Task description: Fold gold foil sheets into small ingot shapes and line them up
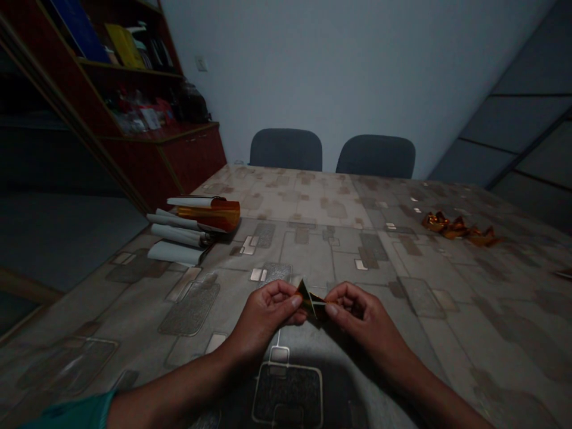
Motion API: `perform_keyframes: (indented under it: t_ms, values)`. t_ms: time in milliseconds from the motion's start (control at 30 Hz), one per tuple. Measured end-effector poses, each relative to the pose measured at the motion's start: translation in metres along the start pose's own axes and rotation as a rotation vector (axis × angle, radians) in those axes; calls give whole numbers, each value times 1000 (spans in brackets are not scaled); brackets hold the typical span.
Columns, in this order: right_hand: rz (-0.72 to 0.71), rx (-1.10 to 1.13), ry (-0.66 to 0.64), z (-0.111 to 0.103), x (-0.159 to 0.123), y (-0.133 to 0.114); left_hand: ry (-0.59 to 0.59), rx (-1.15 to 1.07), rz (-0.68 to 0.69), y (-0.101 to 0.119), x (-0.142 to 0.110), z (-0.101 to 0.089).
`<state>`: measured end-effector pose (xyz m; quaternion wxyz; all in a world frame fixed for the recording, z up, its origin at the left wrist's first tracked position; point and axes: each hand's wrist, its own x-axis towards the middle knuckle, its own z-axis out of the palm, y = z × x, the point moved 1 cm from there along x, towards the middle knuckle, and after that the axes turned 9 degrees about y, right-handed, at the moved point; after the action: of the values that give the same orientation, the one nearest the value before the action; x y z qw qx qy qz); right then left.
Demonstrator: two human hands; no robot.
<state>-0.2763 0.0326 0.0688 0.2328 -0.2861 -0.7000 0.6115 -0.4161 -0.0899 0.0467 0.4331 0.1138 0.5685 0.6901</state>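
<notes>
Between my two hands, just above the table, is a small folded piece of gold foil paper [307, 295] with a pale edge showing. My left hand [273, 307] pinches its left end between thumb and fingers. The right end is gripped by the thumb and forefinger of my right hand [354, 307]. Part of the paper is hidden behind my fingers. Off to the right lie several folded gold foil pieces [456, 227] in a row. On the left, a stack of curled gold foil sheets [227, 215] with pale backs rests near the table's edge.
The table [308, 244] has a patterned cover of rounded rectangles. Two dark chairs [286, 149] stand at its far side, against a pale wall [348, 71]. A reddish cabinet [187, 158] with cluttered shelves is at the back left.
</notes>
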Motion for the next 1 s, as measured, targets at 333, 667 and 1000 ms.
perform_keyframes:
  t_ms: [333,667,1000]
  values:
    - [-53,-52,29,1,-5,-1,-16,-33,-4,0,0,1]
    - [-44,-94,31,9,-2,3,-12,-11,-9,-1,0,0]
    - [-359,-377,229,9,-8,0,-58,-73,-88,0,-3,1]
